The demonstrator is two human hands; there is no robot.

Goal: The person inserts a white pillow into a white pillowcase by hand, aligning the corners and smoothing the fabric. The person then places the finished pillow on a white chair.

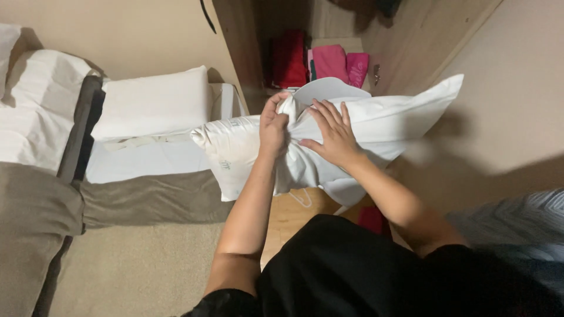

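Observation:
A white pillow (235,152) is held in the air in front of me, partly inside a white pillowcase (399,114) that stretches to the right. My left hand (273,129) is closed around a bunch of the pillowcase fabric near the pillow's top middle. My right hand (335,135) lies flat with fingers spread on the pillowcase, just right of the left hand.
A bed (135,158) with a white pillow (153,103), white sheet and grey-brown cover (117,258) lies at left. An open wooden closet (329,58) with red and pink folded cloth stands behind. Wood floor (291,214) shows below the pillow; a wall is at right.

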